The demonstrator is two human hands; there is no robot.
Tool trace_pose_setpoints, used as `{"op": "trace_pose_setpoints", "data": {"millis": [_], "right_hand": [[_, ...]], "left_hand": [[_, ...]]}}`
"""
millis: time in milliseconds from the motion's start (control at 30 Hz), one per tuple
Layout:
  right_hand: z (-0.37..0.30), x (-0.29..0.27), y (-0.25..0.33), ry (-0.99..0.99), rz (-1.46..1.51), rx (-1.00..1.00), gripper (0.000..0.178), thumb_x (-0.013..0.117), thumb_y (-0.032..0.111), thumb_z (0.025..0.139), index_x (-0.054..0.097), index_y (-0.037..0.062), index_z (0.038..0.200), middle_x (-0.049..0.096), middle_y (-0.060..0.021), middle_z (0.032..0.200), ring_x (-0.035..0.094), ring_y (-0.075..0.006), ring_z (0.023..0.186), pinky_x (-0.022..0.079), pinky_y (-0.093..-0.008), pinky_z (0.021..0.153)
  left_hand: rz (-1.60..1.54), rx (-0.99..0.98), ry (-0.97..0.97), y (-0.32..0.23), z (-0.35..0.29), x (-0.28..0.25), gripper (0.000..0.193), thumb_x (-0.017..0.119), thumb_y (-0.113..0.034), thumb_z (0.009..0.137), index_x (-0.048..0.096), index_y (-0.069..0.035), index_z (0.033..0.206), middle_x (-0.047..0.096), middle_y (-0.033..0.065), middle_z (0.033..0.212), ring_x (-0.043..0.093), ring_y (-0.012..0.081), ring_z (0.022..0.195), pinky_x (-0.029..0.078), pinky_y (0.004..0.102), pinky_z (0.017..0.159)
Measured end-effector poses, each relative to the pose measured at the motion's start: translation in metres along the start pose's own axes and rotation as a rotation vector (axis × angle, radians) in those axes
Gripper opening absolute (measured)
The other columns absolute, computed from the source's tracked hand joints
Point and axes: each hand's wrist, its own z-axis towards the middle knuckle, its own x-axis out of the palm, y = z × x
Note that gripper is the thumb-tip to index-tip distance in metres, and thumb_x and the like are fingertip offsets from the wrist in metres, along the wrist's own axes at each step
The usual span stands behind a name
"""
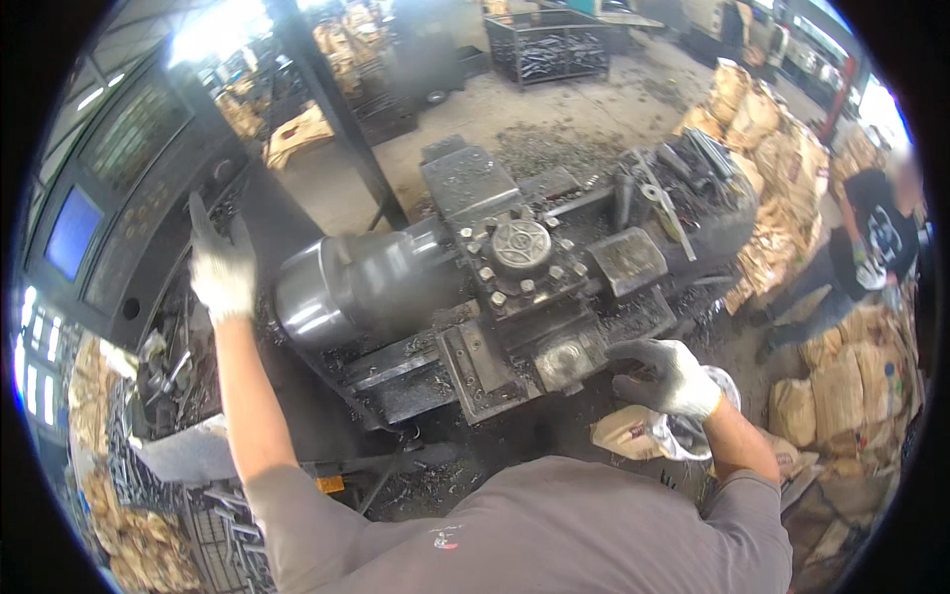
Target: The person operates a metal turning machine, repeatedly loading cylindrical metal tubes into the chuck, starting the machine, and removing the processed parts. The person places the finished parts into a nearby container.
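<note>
Both my hands wear white work gloves with dark, grimy fingers. My left hand (223, 265) is raised beside the control panel (117, 206) of a lathe, fingers stretched out and nothing in it. Whether a finger touches the panel I cannot tell. Close to that hand is the big round chuck (332, 290), its surface smeared as if spinning. My right hand (673, 378) hovers by the near right side of the lathe carriage, fingers bent and thumb apart, nothing visible in its grip. Bolts ring the square tool post (522, 259) between my hands. Dark metal chips litter the machine.
Below my right hand stands a white bucket (714, 450) beside a tan sack (625, 433). Loose tools and rods (683, 188) lie on the machine's right end. Stacked sacks (841, 391) and a person (871, 233) are at the right. A metal crate (547, 49) stands farther back.
</note>
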Motion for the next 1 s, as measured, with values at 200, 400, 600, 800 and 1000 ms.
{"op": "trace_pose_setpoints", "data": {"millis": [200,400,600,800,1000], "right_hand": [[-0.050,0.026,0.020,-0.074,-0.067,0.128,0.043,0.081,0.020,0.091,0.074,0.0063,0.131,0.080,-0.0183,0.112,0.079,-0.0362,0.099,0.063,-0.0447,0.087],[-0.135,0.062,0.057,-0.154,-0.153,0.217,0.040,0.077,0.027,0.093,0.074,0.0076,0.127,0.080,-0.0168,0.107,0.078,-0.0371,0.096,0.062,-0.0465,0.085],[-0.273,0.086,0.102,-0.466,-0.310,0.520,0.040,0.077,0.030,0.092,0.075,0.0087,0.126,0.078,-0.0147,0.097,0.077,-0.0345,0.089,0.062,-0.0441,0.079],[-0.431,0.117,0.196,-0.937,-0.383,0.903,0.043,0.082,0.013,0.084,0.076,0.0017,0.125,0.080,-0.0151,0.100,0.079,-0.0299,0.089,0.063,-0.0383,0.083],[-0.683,0.200,0.303,-1.637,-0.688,1.276,0.039,0.068,0.001,0.096,0.072,-0.0006,0.135,0.077,-0.0153,0.126,0.073,-0.0243,0.115,0.057,-0.0374,0.106]], "left_hand": [[-1.126,0.405,0.387,-0.111,-0.207,-0.045,0.029,0.067,0.004,0.093,0.072,0.001,0.121,0.075,0.0115,0.105,0.073,0.0231,0.095,0.058,0.0353,0.088],[-1.282,0.560,1.287,-0.161,-0.356,-0.041,0.032,0.075,-0.021,0.098,0.076,-0.002,0.125,0.080,0.0181,0.097,0.080,0.0288,0.092,0.061,0.0413,0.082],[-0.984,0.655,1.767,-0.159,-0.442,-0.043,0.040,0.076,-0.030,0.098,0.076,-0.004,0.128,0.081,0.0183,0.107,0.079,0.0241,0.101,0.061,0.0398,0.088],[-0.768,0.906,1.867,-0.167,-0.530,-0.028,0.050,0.072,-0.040,0.097,0.074,-0.005,0.133,0.078,0.0225,0.124,0.075,0.0352,0.120,0.057,0.0434,0.103],[-0.393,1.300,1.846,-0.220,-0.625,-0.065,0.061,0.065,-0.054,0.097,0.071,-0.011,0.141,0.071,0.0212,0.142,0.066,0.0394,0.135,0.052,0.0465,0.114]]}}
